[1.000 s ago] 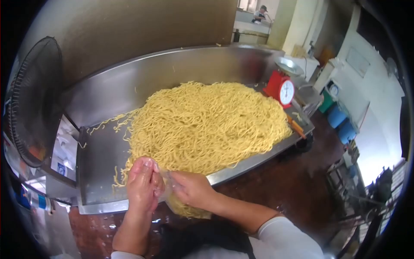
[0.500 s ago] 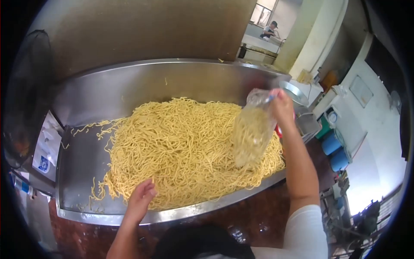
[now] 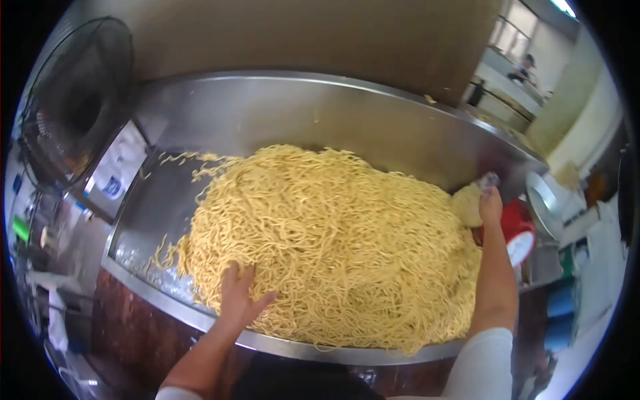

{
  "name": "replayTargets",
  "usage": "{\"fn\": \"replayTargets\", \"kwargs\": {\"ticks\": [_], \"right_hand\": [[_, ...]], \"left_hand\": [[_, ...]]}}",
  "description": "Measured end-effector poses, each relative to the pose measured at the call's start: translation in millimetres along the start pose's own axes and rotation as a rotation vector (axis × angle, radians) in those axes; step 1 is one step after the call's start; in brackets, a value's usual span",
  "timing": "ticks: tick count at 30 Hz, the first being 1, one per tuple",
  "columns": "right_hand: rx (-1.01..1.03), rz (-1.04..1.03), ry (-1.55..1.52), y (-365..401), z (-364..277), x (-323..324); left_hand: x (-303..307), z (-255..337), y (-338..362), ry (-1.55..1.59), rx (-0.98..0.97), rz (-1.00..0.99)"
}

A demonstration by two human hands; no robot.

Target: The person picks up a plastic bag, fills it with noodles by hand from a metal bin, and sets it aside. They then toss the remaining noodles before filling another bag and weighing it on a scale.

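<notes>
Right hand (image 3: 491, 208) grips the bag (image 3: 467, 205) high; probably to keep it closed! Left hand (image 3: 241, 301) splays wide by the noodles (image 3: 333, 247); empty.

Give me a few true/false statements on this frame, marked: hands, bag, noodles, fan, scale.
1. The right hand holds a bag near the scale. True.
2. The left hand is spread at the near side of the noodles in the tray. True.
3. Both hands grip the bag. False: only the right does.
4. The fan is on the picture's left, the scale on its right. True.
5. Noodles cover the whole tray. False: its left end shows bare metal.
6. The scale is pictured left of the bag. False: right of it.
</notes>
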State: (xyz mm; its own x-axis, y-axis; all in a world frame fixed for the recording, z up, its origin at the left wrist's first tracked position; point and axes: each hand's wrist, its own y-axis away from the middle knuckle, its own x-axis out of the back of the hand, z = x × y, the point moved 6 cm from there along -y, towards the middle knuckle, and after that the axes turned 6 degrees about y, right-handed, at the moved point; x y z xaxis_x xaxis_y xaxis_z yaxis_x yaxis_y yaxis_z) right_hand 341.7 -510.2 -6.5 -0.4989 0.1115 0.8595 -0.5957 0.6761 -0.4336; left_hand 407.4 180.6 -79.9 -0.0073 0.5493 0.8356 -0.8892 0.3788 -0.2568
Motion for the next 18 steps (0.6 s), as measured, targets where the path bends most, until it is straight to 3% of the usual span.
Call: {"fn": "replayTargets", "kwargs": {"ticks": [2,4,7,8,11,12,14,16,17,18], "right_hand": [[0.073,0.010,0.063,17.9,-38.9,-16.0],[0.290,0.036,0.120,46.7,-120.8,-1.7],[0.680,-0.187,-0.078,99.2,-258.7,-2.9],[0.717,-0.315,-0.171,121.8,-303.8,-5.2],[0.766,-0.651,-0.304,179.3,-401.2,-38.6],[0.781,-0.672,-0.298,189.5,-421.0,-54.8],[0.603,-1.136,-0.033,229.8,-449.4,-130.6],[0.557,-1.243,0.264,256.6,-460.5,-226.9],[0.546,-1.237,0.327,262.4,-470.1,-256.3],[0.539,-1.229,0.337,265.4,-482.8,-277.0]], "left_hand": [[-43.6,-37.8,-32.7,-0.167,0.354,-0.332],[-116.9,-116.0,-56.0,-0.454,0.156,-0.484],[-128.3,-164.9,-121.9,-0.289,0.153,-0.347],[-133.0,-188.1,-140.6,-0.062,0.180,-0.334],[-147.9,-235.9,-175.5,0.641,0.221,-0.284],[-131.6,-232.5,-161.8,0.651,0.246,-0.279],[-70.3,-190.5,-111.6,-0.251,0.113,-0.630],[-41.6,-183.5,-63.6,-0.136,0.411,-0.585],[-33.4,-178.3,-52.5,-0.128,0.337,-0.674],[-24.4,-179.5,-48.8,-0.095,0.319,-0.907]]}}
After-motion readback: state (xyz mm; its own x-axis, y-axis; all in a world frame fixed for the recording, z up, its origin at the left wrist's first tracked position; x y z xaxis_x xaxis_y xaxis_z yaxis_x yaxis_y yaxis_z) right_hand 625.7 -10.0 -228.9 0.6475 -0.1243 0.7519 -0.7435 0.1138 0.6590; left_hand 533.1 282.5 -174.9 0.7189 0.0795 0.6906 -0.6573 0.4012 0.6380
